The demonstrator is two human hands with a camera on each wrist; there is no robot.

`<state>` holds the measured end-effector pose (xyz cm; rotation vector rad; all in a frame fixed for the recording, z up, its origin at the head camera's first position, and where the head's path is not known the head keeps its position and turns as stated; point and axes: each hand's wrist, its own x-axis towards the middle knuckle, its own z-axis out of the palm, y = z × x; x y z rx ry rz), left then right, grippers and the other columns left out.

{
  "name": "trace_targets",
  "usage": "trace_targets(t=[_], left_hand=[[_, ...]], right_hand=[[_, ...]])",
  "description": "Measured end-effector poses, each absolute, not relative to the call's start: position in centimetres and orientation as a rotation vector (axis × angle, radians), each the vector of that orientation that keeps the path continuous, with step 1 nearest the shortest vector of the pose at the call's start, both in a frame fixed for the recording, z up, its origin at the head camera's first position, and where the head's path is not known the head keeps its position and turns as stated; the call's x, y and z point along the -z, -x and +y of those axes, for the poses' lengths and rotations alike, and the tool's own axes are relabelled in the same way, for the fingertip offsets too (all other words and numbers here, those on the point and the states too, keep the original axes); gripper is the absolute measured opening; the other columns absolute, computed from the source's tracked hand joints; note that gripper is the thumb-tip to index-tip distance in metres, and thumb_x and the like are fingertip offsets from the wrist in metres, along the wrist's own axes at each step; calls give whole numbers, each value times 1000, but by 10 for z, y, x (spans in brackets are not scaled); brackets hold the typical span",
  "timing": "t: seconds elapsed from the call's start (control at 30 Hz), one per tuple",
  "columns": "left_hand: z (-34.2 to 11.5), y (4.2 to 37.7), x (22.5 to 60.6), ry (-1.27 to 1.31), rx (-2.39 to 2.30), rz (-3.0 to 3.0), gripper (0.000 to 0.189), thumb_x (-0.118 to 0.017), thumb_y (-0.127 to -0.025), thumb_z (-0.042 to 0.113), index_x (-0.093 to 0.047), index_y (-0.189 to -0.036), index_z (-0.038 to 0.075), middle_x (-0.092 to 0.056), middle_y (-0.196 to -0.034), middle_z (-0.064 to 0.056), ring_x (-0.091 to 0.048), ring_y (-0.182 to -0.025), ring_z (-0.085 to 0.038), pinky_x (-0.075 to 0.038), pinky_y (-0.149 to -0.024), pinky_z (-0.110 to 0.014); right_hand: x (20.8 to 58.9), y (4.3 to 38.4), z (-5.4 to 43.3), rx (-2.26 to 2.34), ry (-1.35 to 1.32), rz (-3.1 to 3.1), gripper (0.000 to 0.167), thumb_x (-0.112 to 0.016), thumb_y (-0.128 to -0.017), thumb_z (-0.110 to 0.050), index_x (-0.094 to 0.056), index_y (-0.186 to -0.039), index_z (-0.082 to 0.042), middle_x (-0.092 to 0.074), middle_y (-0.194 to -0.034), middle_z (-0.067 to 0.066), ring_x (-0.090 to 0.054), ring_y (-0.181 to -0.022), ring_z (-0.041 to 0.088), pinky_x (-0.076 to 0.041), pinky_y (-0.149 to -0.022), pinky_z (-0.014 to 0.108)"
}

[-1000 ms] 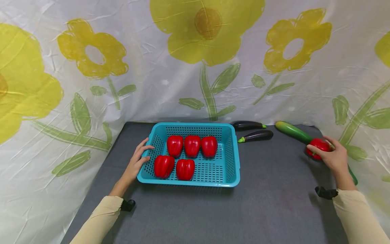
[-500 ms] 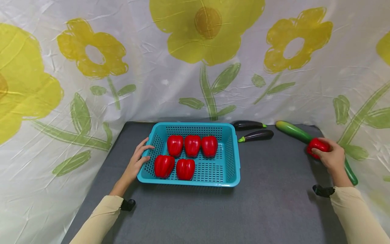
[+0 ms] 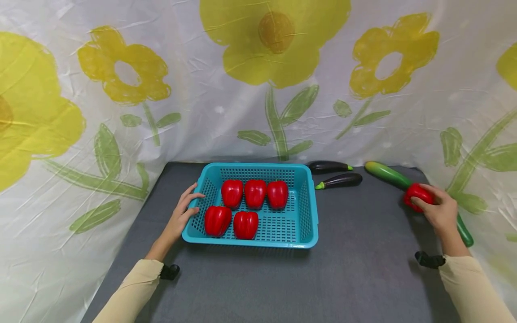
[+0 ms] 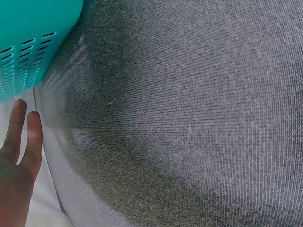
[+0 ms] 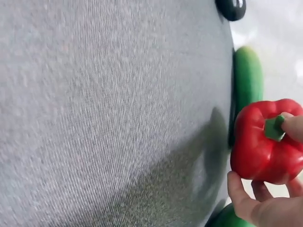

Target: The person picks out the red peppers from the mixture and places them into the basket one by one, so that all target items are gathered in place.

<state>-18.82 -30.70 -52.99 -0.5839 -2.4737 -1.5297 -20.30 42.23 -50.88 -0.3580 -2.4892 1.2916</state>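
Note:
My right hand (image 3: 442, 211) grips a red bell pepper (image 3: 417, 196) at the right of the table. In the right wrist view the thumb lies by the green stem of the bell pepper (image 5: 262, 146), with fingers under its body; a shadow falls on the cloth beside it. My left hand (image 3: 181, 213) rests at the left rim of a blue perforated basket (image 3: 250, 244), fingers extended over the edge. Two of its straight fingers (image 4: 33, 130) show beside the basket wall (image 4: 35, 28) in the left wrist view. Several red bell peppers (image 3: 255, 194) sit inside the basket, in two rows.
Two eggplants (image 3: 342, 180) lie right of the basket, near the back edge. A green cucumber-like vegetable with a yellow tip (image 3: 385, 174) lies behind the held pepper, and another green one (image 3: 464, 231) is partly hidden by my right hand. A flowered curtain (image 3: 218, 121) borders the grey table (image 3: 323, 287).
The bell pepper has turned in my right hand and shifted slightly left, with the hand. My left hand and the basket have stayed in place.

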Motion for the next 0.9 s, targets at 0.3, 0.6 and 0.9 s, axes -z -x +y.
trace_targets(t=[0.3, 0.6, 0.9], left_hand=[[-308, 189, 532, 593, 1554, -2469, 37, -45, -99, -5, -55, -135, -5, -19, -163, -23, -22, -142, -42, -40, -92, -21], [-307, 185, 529, 578, 1541, -2474, 37, -46, -100, -3, -57, -135, -1, -20, -164, -19, -20, -144, -40, -37, -95, -27], [-307, 188, 528, 578, 1518, -2480, 35, -46, -99, -4, -55, -134, -5, -19, -163, -22, -20, -143, -43, -36, -96, -30]], right_hand=[[506, 195, 408, -1508, 257, -2378, 50, -77, -90, -10, -65, -138, -10, -53, -143, -3, -54, -99, -6, -47, -73, 11], [498, 190, 390, -2084, 157, -2019, 52, -75, -87, 7, -64, -137, -3, -57, -135, -9, -65, -90, -1, -53, -63, 17], [493, 190, 375, -2120, 162, -2006, 59, -76, -88, 2, -58, -144, -8, -44, -153, 3, -63, -102, 5, -52, -74, 17]])
